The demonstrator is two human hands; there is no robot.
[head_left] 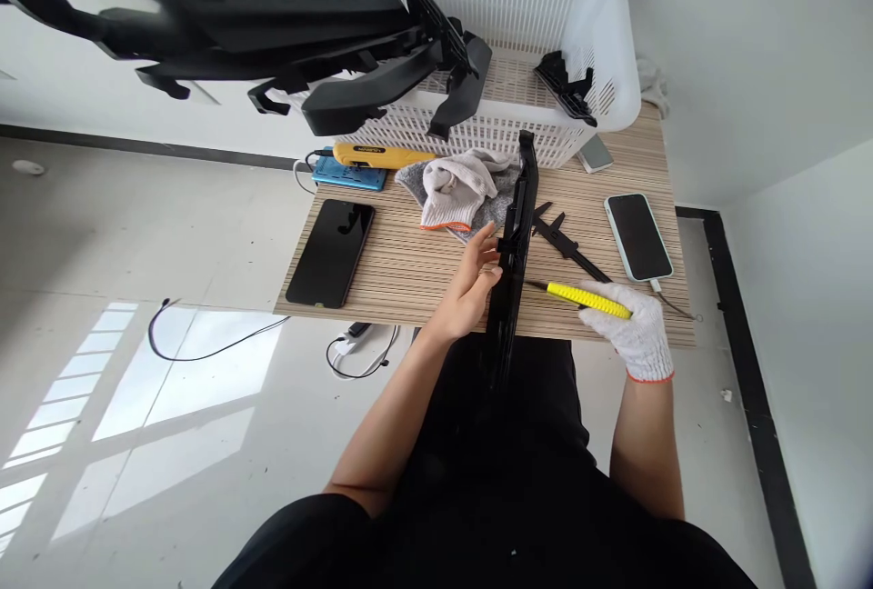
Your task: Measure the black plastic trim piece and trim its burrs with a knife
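Note:
My left hand (470, 287), bare, grips a long black plastic part (513, 262) by its left side, fingers curled at its edge. The part stands lengthwise, with its lower end over my lap. A white knit glove with an orange cuff covers my right hand (634, 327). It is closed round a yellow-handled tool (587, 299), whose thin dark tip points left at the part; I cannot tell whether they touch. Black calipers (567, 245) lie on the table just beyond my right hand. A white glove (458, 192) rests on a grey cloth (501, 198) behind the part.
A white plastic basket (617, 44) stands at the back of the wooden table (402, 275), with several long black parts (273, 25) sticking out leftward. A dark phone (331, 253), a charging phone (639, 237), a yellow power tool (382, 156) and a blue case (350, 174) lie around.

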